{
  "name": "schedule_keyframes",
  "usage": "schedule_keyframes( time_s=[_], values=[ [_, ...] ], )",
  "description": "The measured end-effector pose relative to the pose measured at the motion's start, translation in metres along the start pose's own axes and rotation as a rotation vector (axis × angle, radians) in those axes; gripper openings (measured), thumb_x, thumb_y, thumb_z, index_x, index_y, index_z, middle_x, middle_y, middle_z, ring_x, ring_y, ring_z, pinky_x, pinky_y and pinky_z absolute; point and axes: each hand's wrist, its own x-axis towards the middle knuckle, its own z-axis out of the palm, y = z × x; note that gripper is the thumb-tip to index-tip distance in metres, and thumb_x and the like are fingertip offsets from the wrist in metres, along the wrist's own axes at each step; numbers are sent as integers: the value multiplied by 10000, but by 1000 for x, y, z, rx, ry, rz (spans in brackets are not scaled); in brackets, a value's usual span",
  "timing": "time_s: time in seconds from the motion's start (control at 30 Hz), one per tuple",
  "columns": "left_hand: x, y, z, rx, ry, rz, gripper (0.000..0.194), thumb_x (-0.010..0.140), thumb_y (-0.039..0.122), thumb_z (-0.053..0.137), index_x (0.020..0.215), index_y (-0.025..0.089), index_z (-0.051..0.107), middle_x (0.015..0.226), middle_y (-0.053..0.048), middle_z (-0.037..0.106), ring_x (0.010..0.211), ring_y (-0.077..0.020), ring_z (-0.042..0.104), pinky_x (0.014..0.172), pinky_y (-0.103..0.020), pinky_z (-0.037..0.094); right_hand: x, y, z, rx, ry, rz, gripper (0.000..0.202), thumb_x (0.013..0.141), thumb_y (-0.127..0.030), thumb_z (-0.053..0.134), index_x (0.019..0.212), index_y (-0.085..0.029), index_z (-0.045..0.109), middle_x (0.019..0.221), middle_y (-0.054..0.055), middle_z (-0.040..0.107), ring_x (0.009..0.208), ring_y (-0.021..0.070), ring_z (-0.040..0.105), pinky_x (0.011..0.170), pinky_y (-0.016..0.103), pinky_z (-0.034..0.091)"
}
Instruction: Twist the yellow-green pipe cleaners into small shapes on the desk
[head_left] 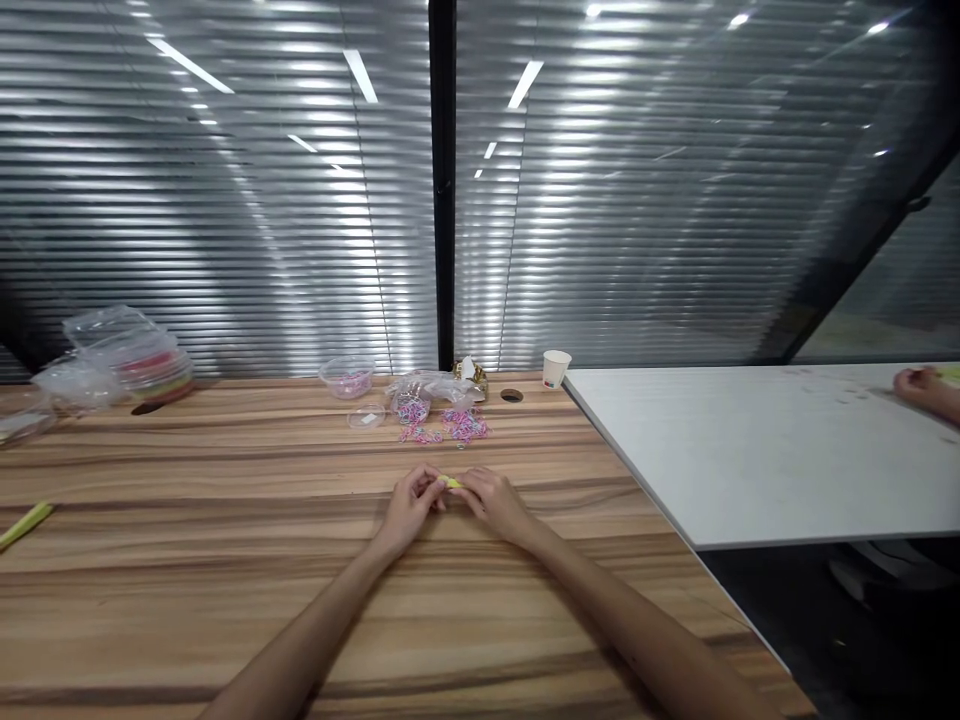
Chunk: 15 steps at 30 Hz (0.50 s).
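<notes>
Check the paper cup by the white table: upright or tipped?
Upright. The paper cup stands on its base on the wooden table, mouth up. Contents cannot be told.

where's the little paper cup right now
In the head view the paper cup stands at the far edge of the wooden table, right of centre, just right of the round cable hole and beside the white table's corner.

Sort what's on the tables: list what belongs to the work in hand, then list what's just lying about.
In hand: left hand, right hand, small yellow piece pinched between them, loose pink and blue bands, band bag.
Lying about: paper cup, stacked bags, yellow strip, another person's hand.
</notes>
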Motion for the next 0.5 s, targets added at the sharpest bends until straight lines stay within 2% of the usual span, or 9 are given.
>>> schedule_keyframes(
  time_s=[0.13,0.37,0.5],
  values=[
    [0,0,0,-10,16,-4,265,728,403,550,711,144,493,533,13,541,499,-109,514,530,-226,400,0,0,1,-8,-55,3,208,894,-219,363,866,-153,558,828,67,588,778,161,511,694,251,364],
    [0,2,1,-33,70,-88,292,669,417,595,660,143,494,519,18,546,465,-101,502,500,-222,394,-2,0,3,-67,-133,33,227,904,-220,330,879,-145,543,798,69,596,717,151,532,630,232,345],
    [1,1,1,-50,43,-98,289,682,410,587,716,137,501,564,13,567,462,-92,502,499,-218,393,-3,2,4,-77,-137,61,222,906,-219,321,887,-145,529,793,67,604,691,150,538,597,227,329]
  ],
)
